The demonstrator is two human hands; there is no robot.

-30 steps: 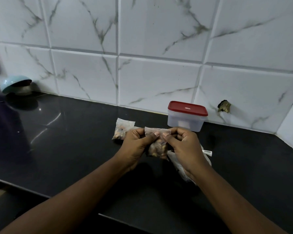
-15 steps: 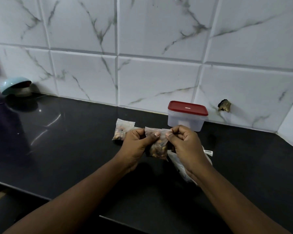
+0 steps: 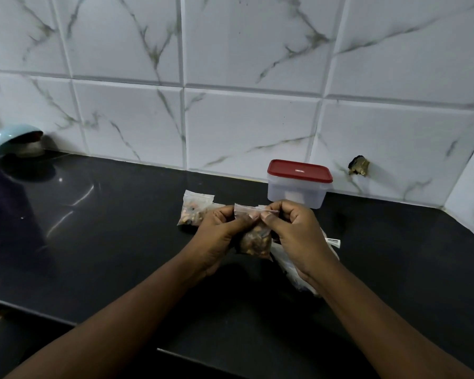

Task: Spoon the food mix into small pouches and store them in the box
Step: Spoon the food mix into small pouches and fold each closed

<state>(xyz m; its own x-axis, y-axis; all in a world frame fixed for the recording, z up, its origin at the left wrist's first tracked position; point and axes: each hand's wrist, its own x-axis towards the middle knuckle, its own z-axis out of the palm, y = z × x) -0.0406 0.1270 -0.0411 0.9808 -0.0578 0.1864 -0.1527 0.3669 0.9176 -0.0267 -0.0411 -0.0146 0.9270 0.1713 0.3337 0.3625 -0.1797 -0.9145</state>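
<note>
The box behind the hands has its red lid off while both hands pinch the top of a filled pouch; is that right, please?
Not quite: the head view shows the red lid on the box, closing it. The left hand and right hand do pinch the top of the filled pouch.

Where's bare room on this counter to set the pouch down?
Bare counter lies between the bowl and the lying pouch, and right of the box toward the corner. Crowded in the middle: left hand, held pouch, right hand and the bag beneath it.
</note>
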